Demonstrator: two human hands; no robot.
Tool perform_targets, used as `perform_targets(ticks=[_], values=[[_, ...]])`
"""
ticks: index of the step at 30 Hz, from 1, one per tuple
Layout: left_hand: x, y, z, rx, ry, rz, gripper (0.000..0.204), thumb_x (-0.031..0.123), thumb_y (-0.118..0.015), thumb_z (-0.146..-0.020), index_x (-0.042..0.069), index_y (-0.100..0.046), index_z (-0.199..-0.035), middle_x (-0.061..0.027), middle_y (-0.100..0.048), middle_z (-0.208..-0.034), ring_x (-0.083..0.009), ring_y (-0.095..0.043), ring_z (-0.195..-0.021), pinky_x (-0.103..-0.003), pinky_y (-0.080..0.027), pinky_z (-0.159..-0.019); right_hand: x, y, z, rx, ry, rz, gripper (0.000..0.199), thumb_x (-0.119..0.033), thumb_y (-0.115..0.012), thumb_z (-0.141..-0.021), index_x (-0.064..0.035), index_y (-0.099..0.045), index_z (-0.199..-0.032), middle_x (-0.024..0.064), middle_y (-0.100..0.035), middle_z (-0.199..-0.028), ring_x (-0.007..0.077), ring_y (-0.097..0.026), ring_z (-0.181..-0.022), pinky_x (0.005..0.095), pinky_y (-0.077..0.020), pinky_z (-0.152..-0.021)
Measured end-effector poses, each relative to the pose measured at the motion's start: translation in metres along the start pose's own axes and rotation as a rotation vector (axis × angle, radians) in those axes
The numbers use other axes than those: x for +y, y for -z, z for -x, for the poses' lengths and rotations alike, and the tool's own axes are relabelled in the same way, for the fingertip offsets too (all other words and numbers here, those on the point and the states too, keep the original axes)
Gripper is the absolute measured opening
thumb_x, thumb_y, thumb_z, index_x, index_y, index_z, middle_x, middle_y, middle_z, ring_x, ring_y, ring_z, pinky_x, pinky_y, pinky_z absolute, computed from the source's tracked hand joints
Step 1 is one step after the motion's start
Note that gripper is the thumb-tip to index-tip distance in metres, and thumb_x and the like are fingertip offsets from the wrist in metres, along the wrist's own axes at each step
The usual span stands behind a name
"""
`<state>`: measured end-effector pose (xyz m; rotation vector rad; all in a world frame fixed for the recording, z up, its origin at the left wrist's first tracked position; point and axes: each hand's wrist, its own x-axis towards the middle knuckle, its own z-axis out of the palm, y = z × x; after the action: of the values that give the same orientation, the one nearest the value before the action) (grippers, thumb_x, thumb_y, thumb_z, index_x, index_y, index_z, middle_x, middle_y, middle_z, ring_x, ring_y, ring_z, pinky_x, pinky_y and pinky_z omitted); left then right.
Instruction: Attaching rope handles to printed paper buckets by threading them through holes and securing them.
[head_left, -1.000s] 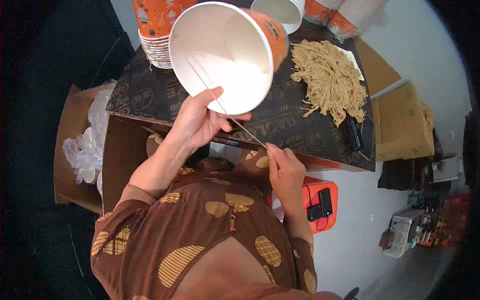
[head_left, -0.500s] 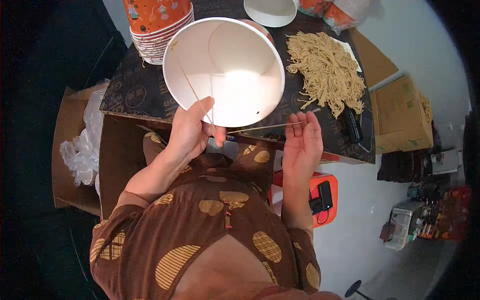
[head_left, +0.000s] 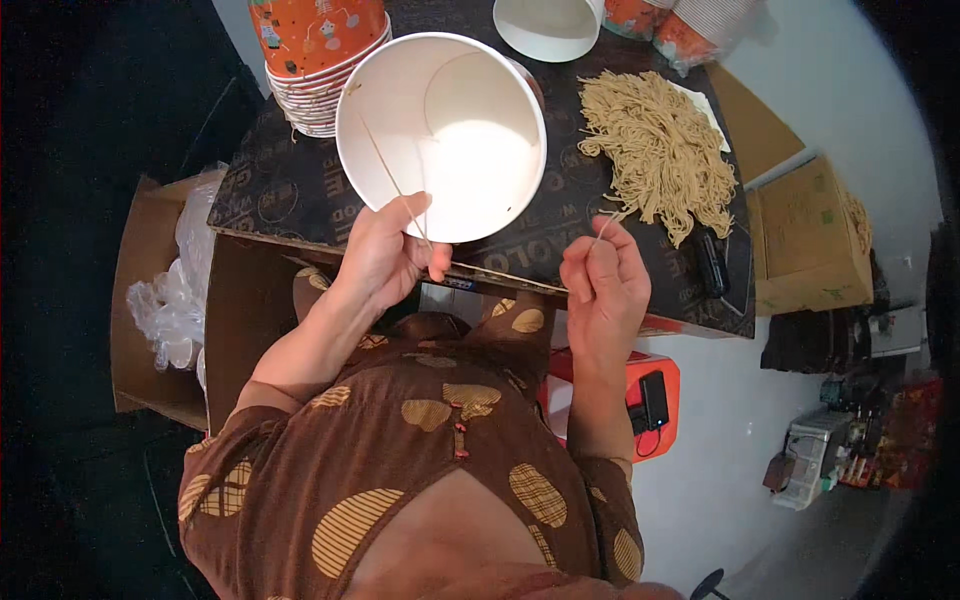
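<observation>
A large white paper bucket [head_left: 400,110] is tipped so that its open mouth faces me. My left hand [head_left: 385,255] is closed on its near rim, thumb inside, pinching a thin beige cord [head_left: 500,273] there. One end of the cord lies across the inside of the bucket; the other stretches right to my right hand [head_left: 608,290], whose fingers are curled closed around it, a short end sticking up past the fingertips. Beyond the right hand is a heap of loose beige cords [head_left: 660,150] on the table.
Stacked orange patterned buckets [head_left: 325,50] stand at the far left of the dark table [head_left: 270,200]. Another white bucket [head_left: 548,30] and bagged buckets [head_left: 690,35] are at the back. A black device [head_left: 711,265] lies by the cords. Cardboard boxes [head_left: 812,235] flank the table.
My right hand has gone from loosely opened fingers to curled around the cord. The bucket has turned and shifted slightly in my left hand.
</observation>
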<state>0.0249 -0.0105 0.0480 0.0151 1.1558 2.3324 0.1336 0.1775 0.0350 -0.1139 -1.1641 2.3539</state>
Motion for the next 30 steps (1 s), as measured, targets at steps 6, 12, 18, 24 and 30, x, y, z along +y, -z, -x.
perform_targets(ticks=[6,12,18,24,30], values=[[0.001,0.010,-0.012,-0.050,0.146,0.063,0.030,0.013,-0.049,-0.093,-0.014,-0.047,-0.105,-0.0179,-0.061,-0.071,-0.0205,-0.057,-0.044,-0.027,-0.048,-0.035,-0.007,-0.020,0.001,-0.003,0.052,0.342,0.008,-0.004,-0.058,-0.093,0.0009,-0.063,-0.096,0.0074,-0.065,-0.080,0.0022,-0.045,-0.056,0.0167,-0.0343,-0.051],[0.001,0.012,-0.018,-0.081,0.334,0.152,0.030,0.013,-0.049,-0.092,-0.014,-0.047,-0.106,-0.0208,-0.061,-0.074,-0.0205,-0.059,-0.046,-0.025,-0.049,-0.036,-0.011,-0.032,-0.001,-0.094,0.228,0.825,0.006,-0.004,-0.061,-0.089,0.0014,-0.061,-0.086,0.0004,-0.058,-0.074,0.0050,-0.050,-0.067,0.0206,-0.0408,-0.061],[0.000,0.014,-0.020,-0.094,0.346,0.181,0.028,0.012,-0.051,-0.091,-0.012,-0.049,-0.104,-0.0198,-0.061,-0.072,-0.0193,-0.057,-0.043,-0.024,-0.047,-0.034,-0.020,-0.036,-0.004,-0.296,0.081,0.706,0.012,-0.008,-0.058,-0.091,0.0003,-0.057,-0.083,-0.0028,-0.052,-0.071,0.0042,-0.046,-0.068,0.0215,-0.0388,-0.061],[0.001,0.012,-0.019,-0.107,0.356,0.149,0.027,0.012,-0.052,-0.090,-0.011,-0.050,-0.104,-0.0196,-0.062,-0.071,-0.0187,-0.056,-0.040,-0.024,-0.046,-0.032,-0.017,-0.032,-0.008,-0.425,-0.055,0.557,0.013,-0.008,-0.056,-0.092,-0.0019,-0.056,-0.081,-0.0062,-0.048,-0.071,0.0020,-0.040,-0.066,0.0199,-0.0333,-0.058],[0.000,0.010,-0.015,-0.101,0.389,0.179,0.028,0.012,-0.053,-0.090,-0.012,-0.050,-0.105,-0.0197,-0.062,-0.070,-0.0187,-0.056,-0.040,-0.024,-0.046,-0.031,-0.020,-0.036,-0.009,-0.429,-0.080,0.549,0.015,-0.008,-0.055,-0.092,-0.0017,-0.055,-0.079,-0.0062,-0.048,-0.071,0.0022,-0.040,-0.066,0.0203,-0.0332,-0.057]])
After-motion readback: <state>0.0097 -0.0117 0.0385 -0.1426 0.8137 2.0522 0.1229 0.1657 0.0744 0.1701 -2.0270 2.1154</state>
